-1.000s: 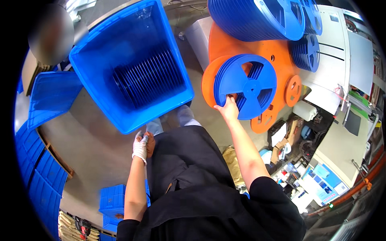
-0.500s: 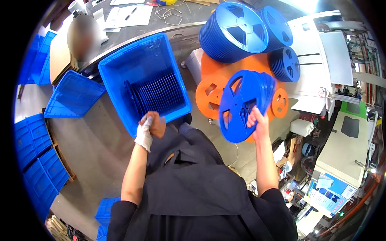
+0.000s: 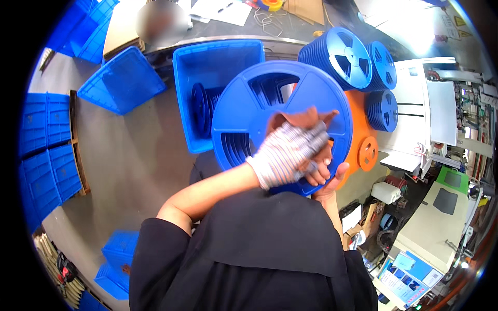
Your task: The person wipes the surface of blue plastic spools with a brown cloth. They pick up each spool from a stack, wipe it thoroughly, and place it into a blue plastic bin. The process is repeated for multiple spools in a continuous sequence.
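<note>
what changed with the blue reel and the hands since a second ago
The right hand lifted the blue reel off the orange reels and brought it up in front of the body. The left hand, in a striped fingerless glove, left the person's front and now lies flat on the reel's hub, so both hands hold it. The blue crate with reels inside and the blue reel stacks stayed put.

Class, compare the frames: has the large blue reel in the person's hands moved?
Yes. The blue reel has gone from over the orange reels leftward, toward the blue crate, held by both hands.
</note>
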`<state>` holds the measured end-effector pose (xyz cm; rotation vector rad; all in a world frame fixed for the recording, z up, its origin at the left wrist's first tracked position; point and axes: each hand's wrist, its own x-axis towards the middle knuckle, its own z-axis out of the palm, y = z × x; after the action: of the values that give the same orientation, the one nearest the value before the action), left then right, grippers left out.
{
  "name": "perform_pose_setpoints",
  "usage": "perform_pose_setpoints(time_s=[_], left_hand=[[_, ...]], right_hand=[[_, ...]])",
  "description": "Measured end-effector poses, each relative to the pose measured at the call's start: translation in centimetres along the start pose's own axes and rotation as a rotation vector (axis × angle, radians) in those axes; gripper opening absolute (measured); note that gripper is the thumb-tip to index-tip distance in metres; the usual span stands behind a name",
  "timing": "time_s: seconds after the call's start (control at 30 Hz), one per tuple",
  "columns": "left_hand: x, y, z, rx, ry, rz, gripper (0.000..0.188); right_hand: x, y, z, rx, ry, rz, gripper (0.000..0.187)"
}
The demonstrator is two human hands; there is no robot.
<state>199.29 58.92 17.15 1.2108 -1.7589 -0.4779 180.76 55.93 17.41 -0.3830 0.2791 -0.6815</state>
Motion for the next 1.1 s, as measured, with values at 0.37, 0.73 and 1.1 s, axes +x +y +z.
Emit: perform_pose_setpoints(time_s=[0.37,0.73,1.1], left_hand=[[-7.9,-3.4,-1.2,0.026,0.0,-0.102,0.052],[-14.0,-7.1,-10.1,-0.042,-0.213,-0.057,0.055],[-15.6,-7.0,-10.2,0.068,-0.12,-0.068,0.049]], right_hand=[[3.0,2.0,0.7,0.016,-0.052,0.136,0.045],[8.0,0.9,1.2,0.239,0.057,0.11,0.042],[12.2,0.4,7.1,-0.545,0.559,0.018,0.067]])
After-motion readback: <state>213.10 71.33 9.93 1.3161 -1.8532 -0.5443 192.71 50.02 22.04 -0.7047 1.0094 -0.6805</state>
